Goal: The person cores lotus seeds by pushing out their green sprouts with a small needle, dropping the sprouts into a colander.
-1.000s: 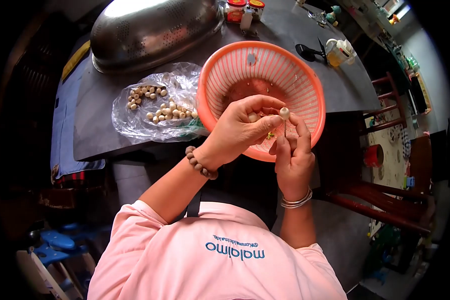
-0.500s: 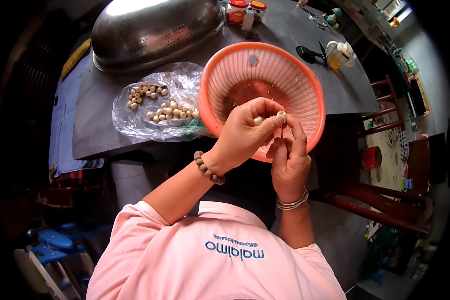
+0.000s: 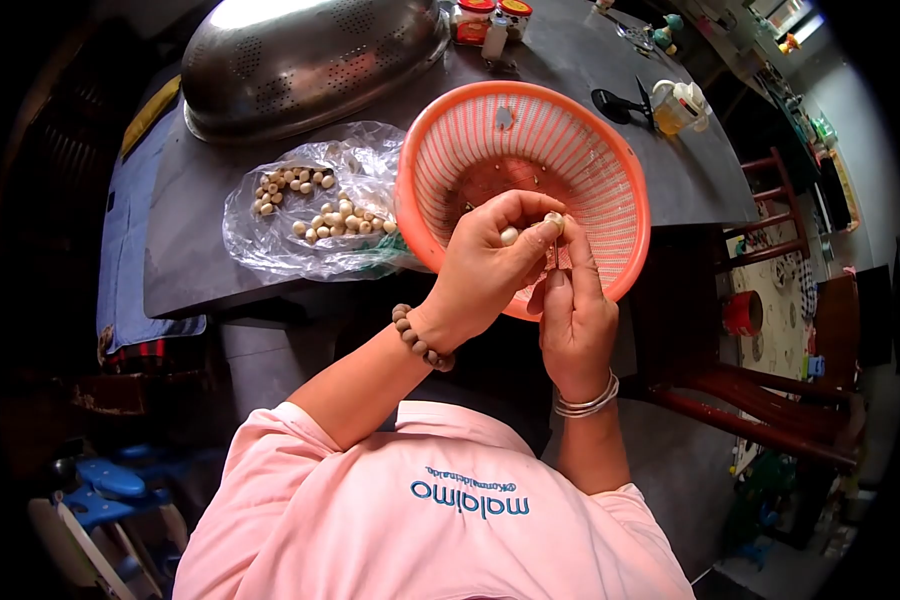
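Between the thumb and forefinger of my left hand (image 3: pixel 475 265) is a small cream-white lotus seed (image 3: pixel 554 221). A second pale seed (image 3: pixel 510 236) shows against the same hand's curled fingers. My right hand (image 3: pixel 580 330) is closed around a thin metal pick (image 3: pixel 557 258), held upright with its upper end at the seed's underside; its lower end is hidden by my fingers. Both hands are over the near side of a coral plastic basket (image 3: pixel 630 210), which has small bits on its bottom. To its left, a clear plastic bag (image 3: pixel 260 245) holds several more seeds (image 3: pixel 340 217).
A large perforated metal colander (image 3: pixel 310 65) lies upside down at the back left of the grey table (image 3: pixel 190 240). Red-lidded jars (image 3: pixel 472 22) stand behind the basket. A jug with yellowish liquid (image 3: pixel 678 110) and a black-handled object (image 3: pixel 618 106) are at the back right.
Both hands have shifted slightly left and up, with the seed and the pick still held together. The basket and bag look almost the same.
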Demonstrator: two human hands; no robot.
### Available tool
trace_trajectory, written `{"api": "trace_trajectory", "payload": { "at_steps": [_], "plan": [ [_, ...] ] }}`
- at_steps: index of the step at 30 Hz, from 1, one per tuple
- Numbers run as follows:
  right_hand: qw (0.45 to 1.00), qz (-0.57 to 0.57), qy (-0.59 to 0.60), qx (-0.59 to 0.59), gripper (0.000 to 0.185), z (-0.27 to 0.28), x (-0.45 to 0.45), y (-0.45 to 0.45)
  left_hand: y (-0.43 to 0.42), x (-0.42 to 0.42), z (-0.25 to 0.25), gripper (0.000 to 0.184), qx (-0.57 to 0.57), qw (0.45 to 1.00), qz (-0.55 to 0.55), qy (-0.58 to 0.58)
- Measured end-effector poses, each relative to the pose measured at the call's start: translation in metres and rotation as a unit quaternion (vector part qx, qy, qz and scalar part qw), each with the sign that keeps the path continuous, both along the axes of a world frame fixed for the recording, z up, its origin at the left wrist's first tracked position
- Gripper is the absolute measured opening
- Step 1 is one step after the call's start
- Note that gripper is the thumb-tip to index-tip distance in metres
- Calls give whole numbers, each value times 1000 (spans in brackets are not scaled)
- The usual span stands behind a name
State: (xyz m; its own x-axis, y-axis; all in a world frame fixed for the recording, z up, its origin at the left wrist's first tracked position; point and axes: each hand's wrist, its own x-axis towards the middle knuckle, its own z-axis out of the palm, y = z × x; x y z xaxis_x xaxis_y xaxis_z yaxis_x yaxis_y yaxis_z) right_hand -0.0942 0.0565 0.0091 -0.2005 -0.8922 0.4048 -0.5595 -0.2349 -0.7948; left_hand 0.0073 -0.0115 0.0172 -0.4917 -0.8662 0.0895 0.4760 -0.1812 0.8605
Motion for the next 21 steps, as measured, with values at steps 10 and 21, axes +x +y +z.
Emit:
{"api": "trace_trajectory", "payload": {
  "at_steps": [10,21],
  "plan": [
    [995,37,-53,78,43,12,-3,5,5,-4,-4,16,44,998,21,31],
    [985,47,-134,95,42,20,2,9,6,-5,-7,17,9,998,28,50]
  ]
}}
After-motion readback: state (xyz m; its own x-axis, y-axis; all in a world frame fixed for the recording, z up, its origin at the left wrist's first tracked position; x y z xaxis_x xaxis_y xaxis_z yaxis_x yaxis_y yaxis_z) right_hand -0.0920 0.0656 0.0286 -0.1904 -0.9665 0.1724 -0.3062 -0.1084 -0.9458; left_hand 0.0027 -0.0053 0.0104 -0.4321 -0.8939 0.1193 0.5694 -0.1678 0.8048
